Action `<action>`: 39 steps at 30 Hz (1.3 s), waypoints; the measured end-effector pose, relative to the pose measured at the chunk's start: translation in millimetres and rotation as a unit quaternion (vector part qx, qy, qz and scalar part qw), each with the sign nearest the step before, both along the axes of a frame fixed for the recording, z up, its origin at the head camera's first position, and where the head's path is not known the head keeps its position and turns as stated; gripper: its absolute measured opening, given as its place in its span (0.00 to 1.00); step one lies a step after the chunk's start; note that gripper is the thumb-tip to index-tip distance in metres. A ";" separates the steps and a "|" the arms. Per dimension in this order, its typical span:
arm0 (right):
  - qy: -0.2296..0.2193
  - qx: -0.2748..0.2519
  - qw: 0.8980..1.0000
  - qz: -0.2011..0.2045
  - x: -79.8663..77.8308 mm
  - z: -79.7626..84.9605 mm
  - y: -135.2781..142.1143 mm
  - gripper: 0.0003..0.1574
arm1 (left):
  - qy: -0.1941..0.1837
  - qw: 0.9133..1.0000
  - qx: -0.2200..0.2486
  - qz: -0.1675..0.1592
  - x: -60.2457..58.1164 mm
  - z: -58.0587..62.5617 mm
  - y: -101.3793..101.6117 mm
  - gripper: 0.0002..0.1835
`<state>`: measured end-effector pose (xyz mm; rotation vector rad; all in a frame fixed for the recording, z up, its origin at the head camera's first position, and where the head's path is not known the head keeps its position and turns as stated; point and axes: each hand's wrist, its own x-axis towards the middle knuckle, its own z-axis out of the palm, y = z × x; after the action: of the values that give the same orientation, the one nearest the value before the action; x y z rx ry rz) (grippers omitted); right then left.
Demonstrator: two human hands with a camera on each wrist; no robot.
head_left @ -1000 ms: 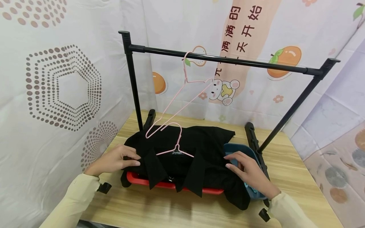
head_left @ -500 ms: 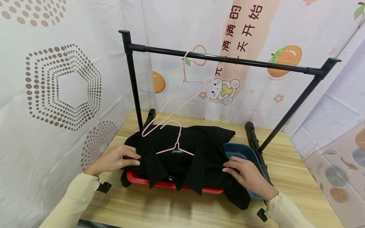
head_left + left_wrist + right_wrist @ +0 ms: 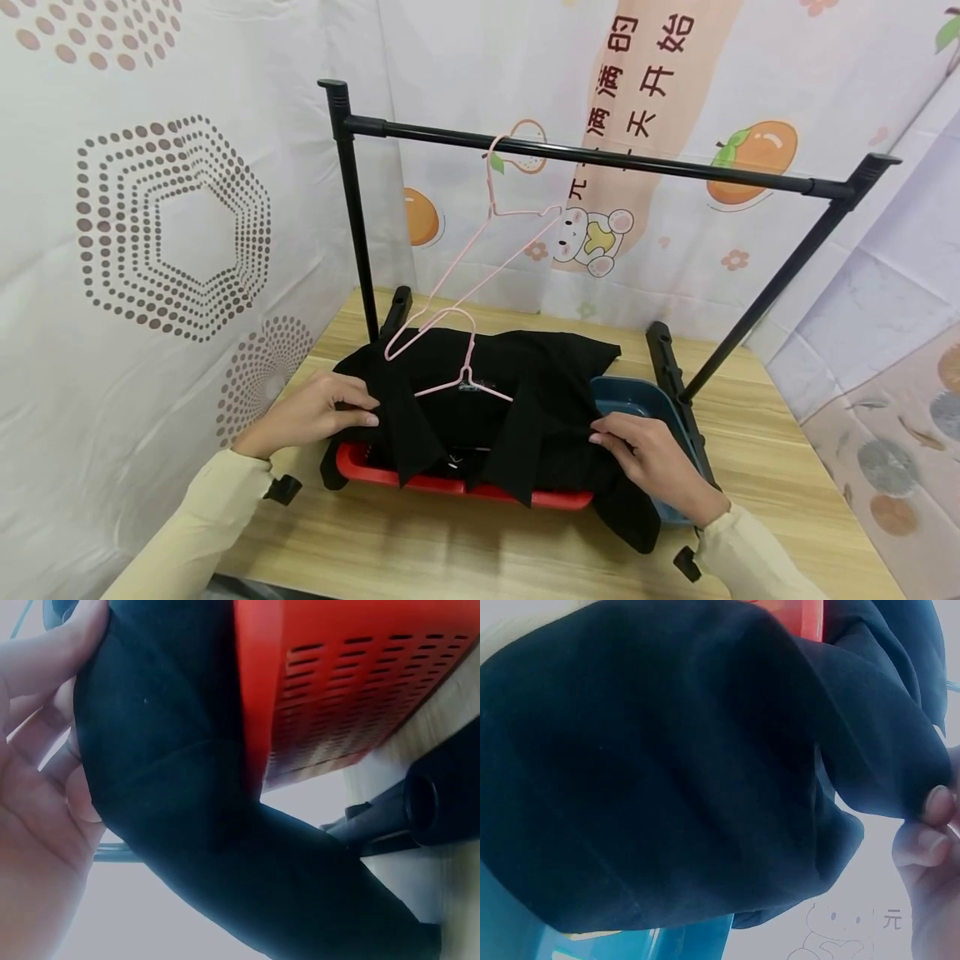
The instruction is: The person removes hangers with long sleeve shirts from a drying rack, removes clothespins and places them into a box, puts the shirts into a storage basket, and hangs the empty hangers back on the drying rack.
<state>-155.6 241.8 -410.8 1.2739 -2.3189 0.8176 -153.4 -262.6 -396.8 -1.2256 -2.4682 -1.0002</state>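
A black collared shirt [image 3: 558,417] lies draped over a red basket [image 3: 367,471], with a pink hanger [image 3: 468,358] inside its neck and the hook standing up. My left hand [image 3: 318,414] pinches the shirt at its left shoulder; in the left wrist view the fingers [image 3: 52,712] hold the dark cloth beside the basket's slotted red wall. On the other side my right hand [image 3: 648,454] pinches the right shoulder between thumb and fingers, and the right wrist view shows the fingertips [image 3: 934,817] at the cloth's edge. One sleeve hangs down over the front right.
A black garment rack [image 3: 600,158] stands over the basket, a second pink hanger [image 3: 491,217] hooked on its bar. A blue bin [image 3: 637,392] sits right of the shirt on the wooden table [image 3: 480,550]. Rack feet [image 3: 663,354] stick out at both sides.
The right hand has moved from beside the shirt to pinch its right shoulder. The shirt's collar and the hanger in it have risen slightly and shifted back.
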 end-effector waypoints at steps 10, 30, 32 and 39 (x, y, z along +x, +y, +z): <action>0.011 -0.023 1.000 0.002 1.5 3.6 -5.1 0.07 | 0.022 1.000 0.000 0.022 1.6 10.1 16.5 0.08; 0.012 -0.015 1.000 -0.004 6.1 15.5 -35.4 0.15 | 0.035 0.997 0.073 -0.008 -8.2 35.2 54.4 0.14; 0.009 -0.013 1.000 -0.004 6.7 14.5 -37.9 0.12 | 0.035 0.996 0.078 -0.005 -8.3 36.1 56.6 0.15; 0.019 -0.007 1.000 -0.002 8.4 9.9 -43.2 0.07 | 0.030 0.995 0.090 0.017 -8.6 35.6 61.5 0.17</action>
<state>-147.2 198.6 -400.9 1.2672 -2.2816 0.7990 -162.0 -201.1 -361.1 -1.1367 -2.2889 -1.1331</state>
